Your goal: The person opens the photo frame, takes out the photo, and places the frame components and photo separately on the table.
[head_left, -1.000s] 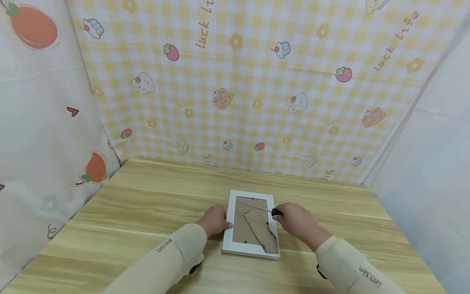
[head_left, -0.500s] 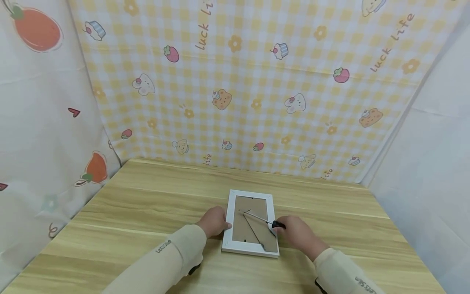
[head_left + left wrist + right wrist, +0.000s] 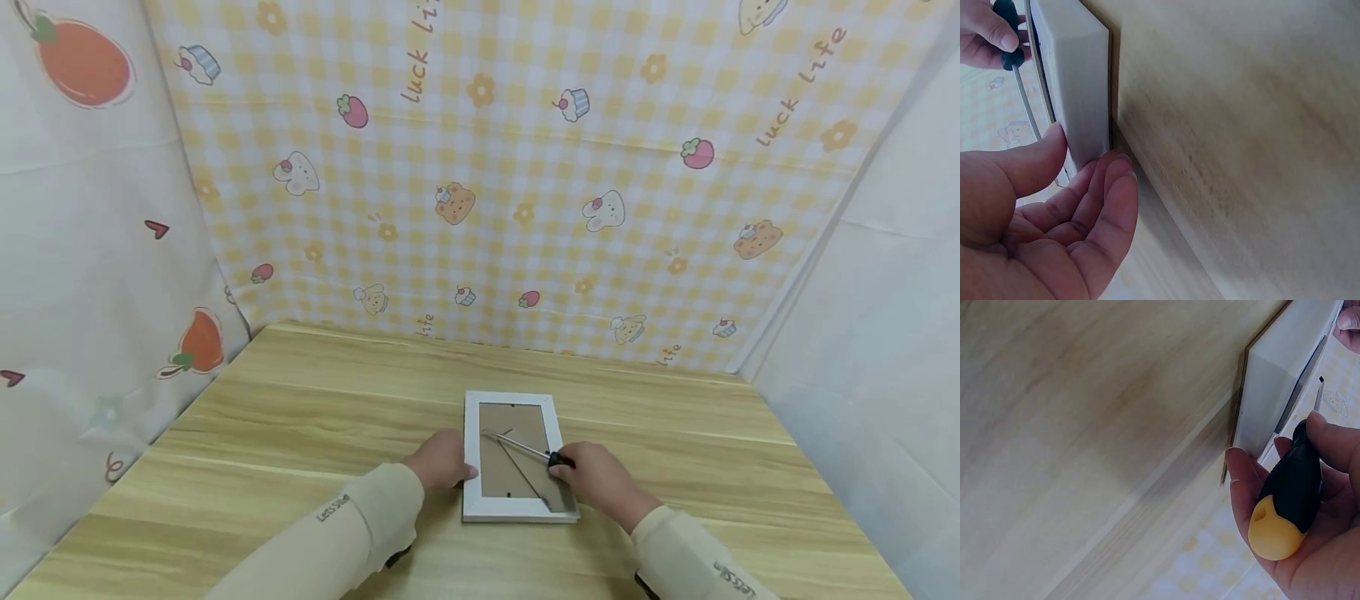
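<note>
A white picture frame (image 3: 471,450) lies back side up on the table, showing its brown backing board (image 3: 498,479) and a stand flap with a dark slanted edge. My left hand (image 3: 441,460) pinches its left side; in the left wrist view the thumb is at the top edge and the curled fingers (image 3: 1107,206) are against the side near the table. My right hand (image 3: 600,479) grips a screwdriver by its black and yellow handle (image 3: 1288,494), at the frame's right side. The metal shaft (image 3: 517,444) slants across the backing, its tip near the left inner edge.
The wood-grain table (image 3: 337,392) extends around the frame on all sides. A yellow checked cloth (image 3: 487,250) hangs behind it, with pale cloths at the left (image 3: 90,250) and right (image 3: 862,333).
My right hand and the screwdriver have come toward me and slightly left, the tip shifting down the backing. The frame has turned a little, its near end swinging right. My left hand keeps hold.
</note>
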Motion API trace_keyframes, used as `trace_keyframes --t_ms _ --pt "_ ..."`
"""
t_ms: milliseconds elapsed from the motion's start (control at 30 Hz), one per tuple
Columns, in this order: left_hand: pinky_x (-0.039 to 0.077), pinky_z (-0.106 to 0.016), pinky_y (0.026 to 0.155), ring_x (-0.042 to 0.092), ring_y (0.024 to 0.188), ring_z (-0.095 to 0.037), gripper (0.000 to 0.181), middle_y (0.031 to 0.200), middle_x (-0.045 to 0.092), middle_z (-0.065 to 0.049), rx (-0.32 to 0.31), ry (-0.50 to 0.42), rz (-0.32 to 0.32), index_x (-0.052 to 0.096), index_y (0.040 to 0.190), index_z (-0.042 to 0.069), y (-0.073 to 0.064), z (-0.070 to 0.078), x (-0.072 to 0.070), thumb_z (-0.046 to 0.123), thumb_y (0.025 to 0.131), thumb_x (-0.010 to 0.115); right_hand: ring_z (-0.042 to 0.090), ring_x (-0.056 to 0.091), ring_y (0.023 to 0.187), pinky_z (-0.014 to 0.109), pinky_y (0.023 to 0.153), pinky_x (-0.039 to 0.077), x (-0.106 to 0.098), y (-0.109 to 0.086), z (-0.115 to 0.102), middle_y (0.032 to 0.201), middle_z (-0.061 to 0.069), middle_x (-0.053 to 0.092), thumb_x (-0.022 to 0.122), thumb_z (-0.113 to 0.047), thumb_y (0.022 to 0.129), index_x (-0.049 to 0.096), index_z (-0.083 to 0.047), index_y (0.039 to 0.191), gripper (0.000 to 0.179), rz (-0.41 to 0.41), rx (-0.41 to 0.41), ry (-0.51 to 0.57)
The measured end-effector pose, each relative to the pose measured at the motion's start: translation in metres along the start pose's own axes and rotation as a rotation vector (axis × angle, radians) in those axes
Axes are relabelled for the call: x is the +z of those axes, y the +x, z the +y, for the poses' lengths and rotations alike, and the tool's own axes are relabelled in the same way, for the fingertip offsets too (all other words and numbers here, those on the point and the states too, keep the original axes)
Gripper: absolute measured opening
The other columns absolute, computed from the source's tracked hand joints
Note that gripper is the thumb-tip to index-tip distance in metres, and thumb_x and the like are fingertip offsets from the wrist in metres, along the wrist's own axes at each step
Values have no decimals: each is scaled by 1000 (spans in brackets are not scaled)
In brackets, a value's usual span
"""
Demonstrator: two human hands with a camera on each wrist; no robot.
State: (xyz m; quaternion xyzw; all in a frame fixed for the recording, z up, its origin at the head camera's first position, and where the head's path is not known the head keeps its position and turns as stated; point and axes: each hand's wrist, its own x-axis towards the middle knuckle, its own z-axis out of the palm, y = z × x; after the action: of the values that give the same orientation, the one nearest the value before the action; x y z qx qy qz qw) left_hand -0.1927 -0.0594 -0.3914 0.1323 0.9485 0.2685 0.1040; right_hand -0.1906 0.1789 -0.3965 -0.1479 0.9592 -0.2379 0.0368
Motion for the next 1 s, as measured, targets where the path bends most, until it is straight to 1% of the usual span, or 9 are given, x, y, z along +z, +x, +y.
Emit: trace_keyframes --t_ms 67,133,300,400,500,600,733,833,1000 --pt "26 -22 49 28 49 -10 52 51 25 5 -7 -17 0 33 52 11 -1 1 2 11 87 71 11 46 59 26 54 39 -1 -1 -1 64 -3 51 68 -12 89 60 -9 73 17 1 6 -12" --pt "29 -24 51 31 51 -11 46 54 30 3 -13 -21 3 38 55 9 -1 1 3 11 86 71 11 45 59 26 55 39 -2 -1 -2 64 -3 51 68 -13 89 61 -10 74 17 -1 5 -20" --pt "38 -29 58 39 59 -16 32 62 41 -3 -4 7 12 50 65 2 -3 5 4 13 84 73 10 45 58 25 54 39 -3 -1 -1 64 -4 51 69 -14 88 62 -10 74 16 -4 -17 -38" --pt "37 -29 56 39 57 -15 34 59 40 -2 6 13 6 49 62 3 -6 7 4 13 84 74 10 45 58 25 54 39 -4 0 0 65 -4 52 70 -14 87 62 -10 74 16 -4 -31 -46" --pt "33 -27 52 35 52 -13 42 55 35 1 24 0 -1 42 56 7 -9 7 6 12 84 73 10 45 58 26 54 39 -4 0 1 65 -5 52 70 -15 87 62 -10 74 16 0 -42 -53" --pt "30 -25 49 32 49 -11 47 53 31 3 27 -12 -13 38 54 10 -11 7 8 12 85 72 10 44 58 26 54 39 -4 0 1 65 -5 52 70 -14 87 62 -10 74 16 9 -49 -61" --pt "30 -25 50 33 50 -12 44 54 33 2 19 -5 -24 40 56 8 -12 9 9 13 85 73 10 44 58 26 54 38 -5 0 1 65 -5 52 70 -14 86 62 -10 74 16 17 -63 -68" --pt "30 -25 50 33 50 -12 44 54 33 2 25 2 -28 41 55 8 -13 9 11 14 85 73 10 43 58 26 54 38 -5 0 2 65 -6 51 70 -14 87 61 -10 74 16 15 -75 -61" --pt "29 -23 47 32 46 -9 48 46 32 6 46 24 -16 41 49 11 -6 0 16 16 84 75 10 44 59 26 55 38 -6 0 5 66 -6 52 70 -14 87 61 -11 74 16 14 -72 -58"
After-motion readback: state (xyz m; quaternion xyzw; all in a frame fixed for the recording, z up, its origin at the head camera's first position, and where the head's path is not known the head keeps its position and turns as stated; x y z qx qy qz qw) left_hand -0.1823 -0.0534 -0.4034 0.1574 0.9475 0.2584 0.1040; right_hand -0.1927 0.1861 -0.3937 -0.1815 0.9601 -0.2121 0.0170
